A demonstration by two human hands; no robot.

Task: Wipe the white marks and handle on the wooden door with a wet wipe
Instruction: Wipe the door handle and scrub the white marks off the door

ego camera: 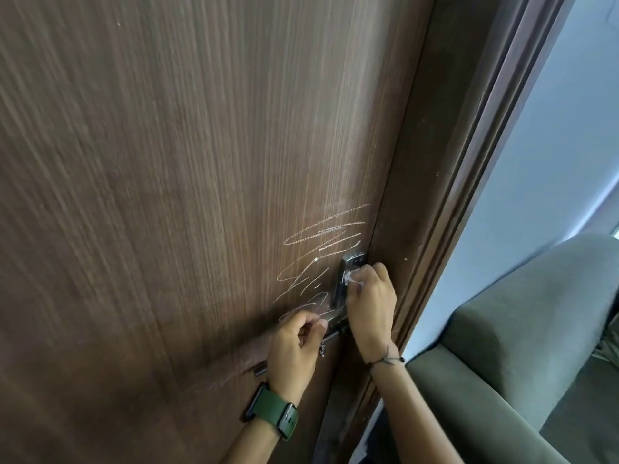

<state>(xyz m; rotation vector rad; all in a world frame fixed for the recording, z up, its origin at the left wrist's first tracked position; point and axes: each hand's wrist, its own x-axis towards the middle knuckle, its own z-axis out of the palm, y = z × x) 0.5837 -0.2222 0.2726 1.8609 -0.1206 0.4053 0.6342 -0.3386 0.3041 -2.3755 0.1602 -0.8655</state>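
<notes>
Wooden door (167, 195) fills the view; white marks (318, 256) sit near its right edge, just left of the handle (340, 283). Our right hand (370, 303) grips a wet wipe (351, 278) bunched against the handle plate. Our left hand (294, 343) curls round the lever, steadying it. We judge the handle step in progress, marks still unwiped; next calls for firm strokes across the scribbles.

left hand (294, 346) curled, right hand (370, 306) clenched
</notes>
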